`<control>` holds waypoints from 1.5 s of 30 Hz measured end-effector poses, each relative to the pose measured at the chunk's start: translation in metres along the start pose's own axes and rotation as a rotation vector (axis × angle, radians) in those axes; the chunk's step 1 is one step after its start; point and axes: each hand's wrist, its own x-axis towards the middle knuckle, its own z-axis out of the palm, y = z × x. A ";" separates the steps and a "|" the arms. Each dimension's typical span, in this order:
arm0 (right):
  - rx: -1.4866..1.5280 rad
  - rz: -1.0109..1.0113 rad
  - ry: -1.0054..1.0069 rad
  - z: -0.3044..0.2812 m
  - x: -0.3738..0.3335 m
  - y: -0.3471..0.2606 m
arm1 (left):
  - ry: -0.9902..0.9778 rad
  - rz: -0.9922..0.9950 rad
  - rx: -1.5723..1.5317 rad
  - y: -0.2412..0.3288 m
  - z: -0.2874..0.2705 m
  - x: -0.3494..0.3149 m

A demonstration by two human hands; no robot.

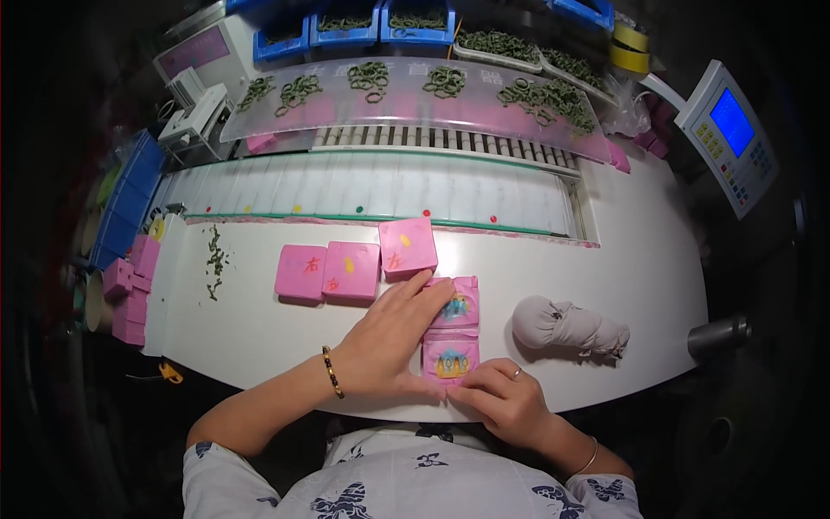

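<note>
A pink mold lies as two halves in front of me: the far half (465, 316) and the near half (438, 346), each with blue and yellow colouring around small ring shapes. My left hand (389, 329) stretches along their left side, fingertips on the far half and thumb by the near half's lower edge. The fingers are spread. At that same lower edge, my right hand (506, 398) is curled with its fingertips pinched together; what is between them is hidden. Three closed pink mold blocks, the left (300, 272), middle (351, 270) and right (408, 246), sit beyond my left hand.
A cloth-wrapped bundle (571, 329) lies to the right. Beyond the blocks runs a white, green-edged strip (346, 186) with coloured dots; behind it, a clear shelf (328, 117) bears piles of green rings. Right is a keypad with blue screen (731, 130); green scraps (214, 259) lie left.
</note>
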 end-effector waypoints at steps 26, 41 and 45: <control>-0.310 -0.076 -0.219 -0.049 0.026 -0.007 | 0.129 -0.122 -0.055 0.002 0.016 -0.003; -0.375 -0.033 -0.167 -0.073 0.050 -0.007 | 0.113 -0.119 -0.003 -0.001 0.018 -0.008; -0.503 -0.035 0.184 -0.071 0.073 0.003 | 0.105 -0.130 -0.046 0.000 0.016 -0.006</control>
